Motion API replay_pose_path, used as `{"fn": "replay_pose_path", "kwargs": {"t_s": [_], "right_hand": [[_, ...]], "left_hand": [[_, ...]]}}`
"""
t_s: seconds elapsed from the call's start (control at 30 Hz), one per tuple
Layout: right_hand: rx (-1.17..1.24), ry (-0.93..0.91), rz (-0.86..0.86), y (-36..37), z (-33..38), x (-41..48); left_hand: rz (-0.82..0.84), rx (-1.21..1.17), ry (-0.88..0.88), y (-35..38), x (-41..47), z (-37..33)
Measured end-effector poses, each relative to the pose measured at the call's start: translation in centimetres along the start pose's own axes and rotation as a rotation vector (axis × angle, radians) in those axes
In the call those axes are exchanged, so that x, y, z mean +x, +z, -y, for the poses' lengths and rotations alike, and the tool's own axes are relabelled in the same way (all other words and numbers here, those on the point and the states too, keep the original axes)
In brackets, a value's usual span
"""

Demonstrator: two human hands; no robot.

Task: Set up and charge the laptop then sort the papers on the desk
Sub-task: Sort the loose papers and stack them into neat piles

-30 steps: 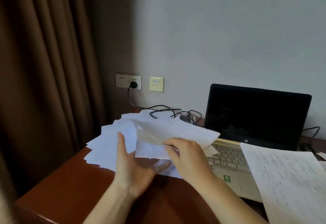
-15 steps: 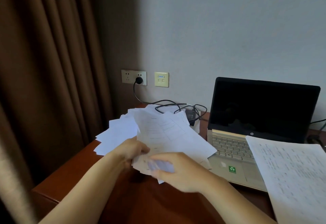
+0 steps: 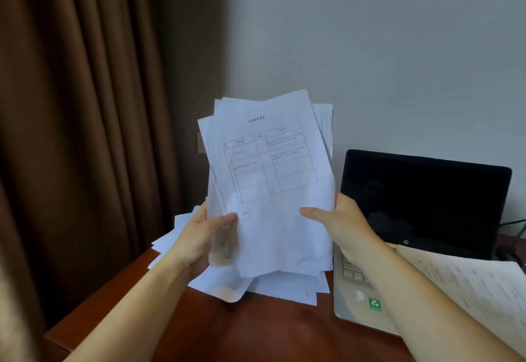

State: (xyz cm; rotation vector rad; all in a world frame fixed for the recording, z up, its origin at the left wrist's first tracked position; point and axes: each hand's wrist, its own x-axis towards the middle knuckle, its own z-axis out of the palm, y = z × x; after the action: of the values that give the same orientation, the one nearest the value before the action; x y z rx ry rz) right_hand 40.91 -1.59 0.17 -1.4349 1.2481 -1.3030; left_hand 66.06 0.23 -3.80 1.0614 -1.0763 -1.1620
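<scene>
papers (image 3: 270, 185) now raised upright off the desk (image 3: 256, 330) at frame centre, left hand (image 3: 203, 236) and right hand (image 3: 338, 225) gripping their edges: sorting looks underway.

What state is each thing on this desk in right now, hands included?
Held stack of papers, upright between both hands, edges uneven.
Left hand, grips the stack's left edge.
Right hand, grips the stack's right edge.
Loose papers, lying scattered on the desk.
Laptop, open, screen dark.
Printed sheet, lying over the laptop's right side.
</scene>
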Motion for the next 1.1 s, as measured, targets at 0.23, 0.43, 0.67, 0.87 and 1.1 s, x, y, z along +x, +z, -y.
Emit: {"fn": "replay_pose_path", "kwargs": {"t_s": [0.23,0.43,0.67,0.87,1.1], "right_hand": [[-0.055,0.035,0.053,0.8,-0.9,0.1],[-0.046,-0.01,0.019,0.4,-0.7,0.6],[0.04,-0.061,0.019,0.9,-0.2,1.7],[0.152,-0.197,-0.09,2.2,0.4,1.9],[0.187,-0.272,-0.195,2.9,1.2,1.9]], "left_hand": [[-0.17,0.096,0.202,0.4,1.8,-2.0],[-0.196,0.095,0.293,1.2,2.3,-1.8],[-0.151,0.107,0.384,2.1,2.0,-3.1],[-0.144,0.161,0.361,1.1,1.7,-1.4],[-0.187,0.167,0.364,1.4,1.8,-2.4]]}}
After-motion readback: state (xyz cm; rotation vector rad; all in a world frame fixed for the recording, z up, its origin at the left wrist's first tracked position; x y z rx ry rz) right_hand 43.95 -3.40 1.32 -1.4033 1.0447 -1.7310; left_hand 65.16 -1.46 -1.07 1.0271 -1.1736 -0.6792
